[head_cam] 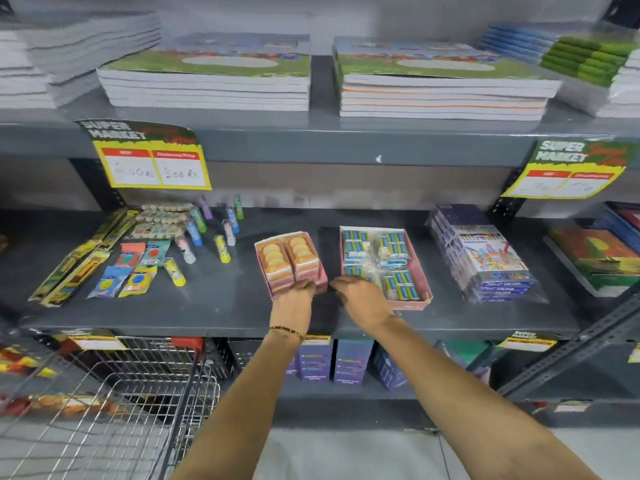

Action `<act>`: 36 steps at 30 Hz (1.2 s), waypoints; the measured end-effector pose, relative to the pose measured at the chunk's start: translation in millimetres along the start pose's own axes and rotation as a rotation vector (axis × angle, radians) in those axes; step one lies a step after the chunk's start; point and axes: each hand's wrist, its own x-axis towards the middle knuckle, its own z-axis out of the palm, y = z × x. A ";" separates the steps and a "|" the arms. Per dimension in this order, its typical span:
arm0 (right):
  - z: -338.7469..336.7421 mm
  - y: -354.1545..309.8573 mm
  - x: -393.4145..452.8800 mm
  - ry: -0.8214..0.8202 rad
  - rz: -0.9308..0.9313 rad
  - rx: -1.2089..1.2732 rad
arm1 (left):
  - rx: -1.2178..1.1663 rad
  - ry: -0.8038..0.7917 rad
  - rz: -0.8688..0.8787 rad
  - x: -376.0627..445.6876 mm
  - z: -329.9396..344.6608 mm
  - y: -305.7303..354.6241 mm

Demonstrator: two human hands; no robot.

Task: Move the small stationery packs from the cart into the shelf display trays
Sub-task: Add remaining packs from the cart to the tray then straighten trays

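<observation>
Both my hands at two pink trays, centre frame.
Left hand fingers curl on the orange-pack tray; right hand fingers spread beside the blue-pack tray; wire cart lower left.

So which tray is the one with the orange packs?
Look at the middle shelf, just right of the glue sticks. Two pink trays sit there; it is the left tray, by the left hand. The right tray holds blue packs instead.
</observation>
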 end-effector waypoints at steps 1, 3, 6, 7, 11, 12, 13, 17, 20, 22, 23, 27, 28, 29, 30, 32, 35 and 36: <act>3.5 -9.5 7.5 -0.009 -0.024 -0.009 | 0.036 -0.032 -0.034 -1.4 -3.5 -8.9; 10.0 -20.7 18.3 -0.010 -0.024 -0.020 | 0.112 -0.101 -0.053 -3.4 -7.0 -20.1; 19.6 -30.0 31.2 -0.056 0.005 -0.051 | 0.159 -0.155 -0.038 -2.7 -4.6 -31.7; 22.6 -31.1 33.4 -0.072 0.013 -0.063 | 0.169 -0.164 -0.026 -2.3 -3.3 -33.3; 29.0 -31.7 36.3 -0.056 0.030 -0.103 | 0.161 -0.166 -0.007 -1.6 -0.3 -35.8; 29.8 -32.4 37.8 -0.045 0.032 -0.108 | 0.155 -0.167 -0.009 -0.6 -0.4 -37.2; 30.0 -34.0 39.5 -0.039 0.036 -0.108 | 0.148 -0.170 -0.012 0.3 -0.9 -38.6; 33.2 -40.8 42.7 -0.007 0.019 -0.097 | 0.109 -0.170 -0.037 1.3 -2.8 -43.7; 34.8 -43.8 40.3 0.014 0.008 -0.090 | 0.096 -0.143 -0.047 1.6 -1.4 -48.7; 35.1 -46.0 40.2 0.027 -0.006 -0.076 | 0.078 -0.133 -0.050 4.0 -0.4 -52.9; 34.8 -47.6 40.4 0.027 -0.014 -0.075 | 0.070 -0.131 -0.049 5.8 0.0 -54.9; 34.7 -51.6 41.2 0.043 -0.021 -0.046 | 0.058 -0.128 -0.037 11.5 0.3 -61.2; 35.0 -51.7 40.8 0.048 -0.021 -0.044 | 0.060 -0.124 -0.034 11.9 0.8 -61.9; 35.0 -51.7 40.6 0.053 -0.024 -0.048 | 0.061 -0.119 -0.031 12.2 1.5 -62.8; 35.1 -51.6 40.1 0.053 -0.024 -0.053 | 0.060 -0.116 -0.029 12.3 2.6 -63.4; 35.6 -51.8 39.4 0.056 -0.021 -0.051 | 0.053 -0.113 -0.024 11.6 4.1 -64.3; 36.7 -51.8 38.1 0.056 -0.019 -0.054 | 0.041 -0.098 -0.014 9.6 6.3 -65.7; 37.2 -51.7 37.8 0.057 -0.020 -0.057 | 0.036 -0.091 -0.014 8.7 6.7 -66.2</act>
